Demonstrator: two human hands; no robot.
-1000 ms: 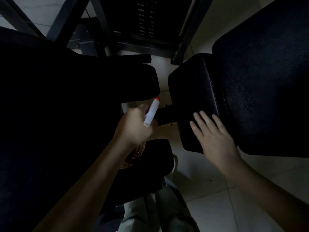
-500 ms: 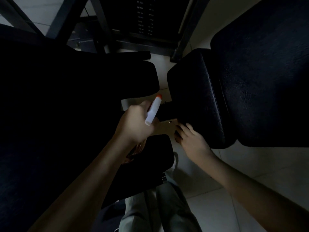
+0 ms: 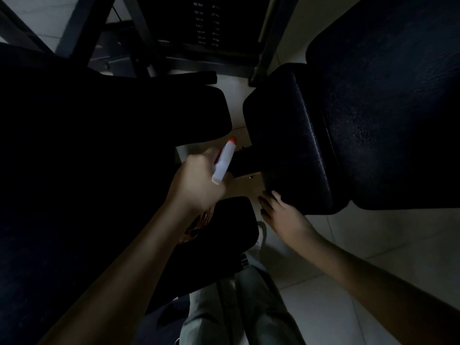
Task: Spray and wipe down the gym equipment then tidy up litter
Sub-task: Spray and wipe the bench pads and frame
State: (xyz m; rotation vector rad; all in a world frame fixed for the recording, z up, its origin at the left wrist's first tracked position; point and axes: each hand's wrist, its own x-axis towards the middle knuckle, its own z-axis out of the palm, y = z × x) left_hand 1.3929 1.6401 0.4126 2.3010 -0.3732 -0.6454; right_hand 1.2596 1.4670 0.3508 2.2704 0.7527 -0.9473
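The scene is dim. My left hand [image 3: 196, 183] grips a spray bottle [image 3: 224, 161] with a white head and an orange nozzle tip, aimed up and right toward a black padded cushion [image 3: 286, 135] of the gym machine. The bottle's amber body [image 3: 199, 224] shows below my wrist. My right hand [image 3: 283, 215] touches the lower left corner of that cushion, fingers curled under its edge. I see no cloth in it. A larger black pad [image 3: 388, 100] sits right of the cushion.
A big black seat pad [image 3: 99, 135] fills the left. A smaller black pad [image 3: 224, 245] lies below my left hand. The machine's frame and weight stack [image 3: 206, 23] stand at the top. Pale floor tiles [image 3: 373, 245] spread to the lower right.
My right hand slid off the face of the cushion, down and left to its lower corner. My left hand with the bottle stayed nearly still.
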